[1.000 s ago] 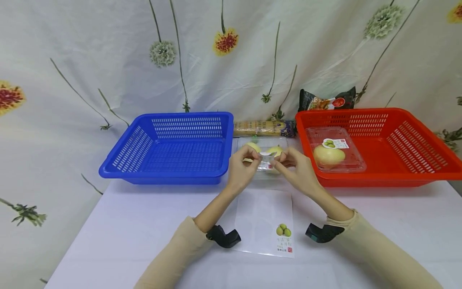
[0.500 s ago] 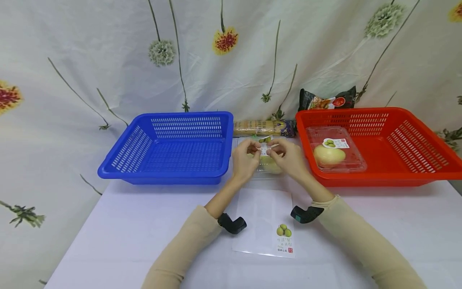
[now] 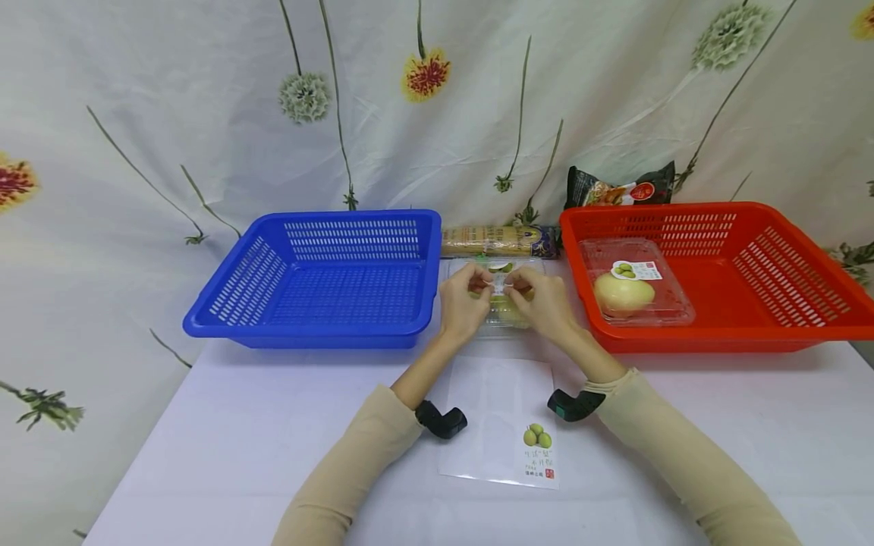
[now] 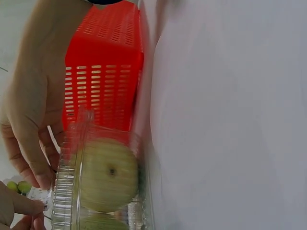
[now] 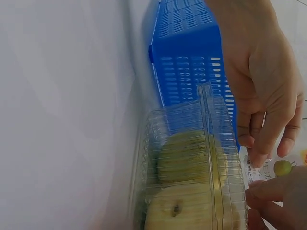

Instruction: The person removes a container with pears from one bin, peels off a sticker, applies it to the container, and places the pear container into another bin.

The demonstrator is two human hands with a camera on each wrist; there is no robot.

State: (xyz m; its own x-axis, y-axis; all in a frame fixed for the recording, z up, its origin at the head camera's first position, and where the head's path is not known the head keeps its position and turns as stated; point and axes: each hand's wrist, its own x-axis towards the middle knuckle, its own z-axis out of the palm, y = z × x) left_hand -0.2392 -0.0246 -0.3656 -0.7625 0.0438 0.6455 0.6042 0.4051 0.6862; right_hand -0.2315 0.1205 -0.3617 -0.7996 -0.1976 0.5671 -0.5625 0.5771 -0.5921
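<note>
**Two hands work a label on a clear fruit box between two baskets**

A person's left hand (image 3: 466, 303) and right hand (image 3: 542, 302) meet over a clear plastic clamshell box of pale green fruit (image 3: 504, 311), which stands on the white desk (image 3: 273, 425) toward its far edge, in the gap between a blue slotted plastic basket (image 3: 321, 280) and a red slotted plastic basket (image 3: 751, 280). Fingertips of both hands pinch a small white paper label printed with green fruit (image 3: 501, 282) at the top of the box; the wrist views show the thumbs and forefingers curled onto the label beside the box's ribbed lid. Inside the red basket, near its left wall, lies a second clear plastic box holding one yellow-green fruit (image 3: 631, 284). Nearer the person, at the middle of the desk, lies a flat transparent bag printed with green fruit (image 3: 505, 425), between the two beige-sleeved forearms. Along the far edge of the desk, behind the baskets, rest a long yellow wrapped packet (image 3: 498, 241) and a dark snack bag with a red mark (image 3: 617, 191), against a flower-printed curtain (image 3: 205, 114).
</note>
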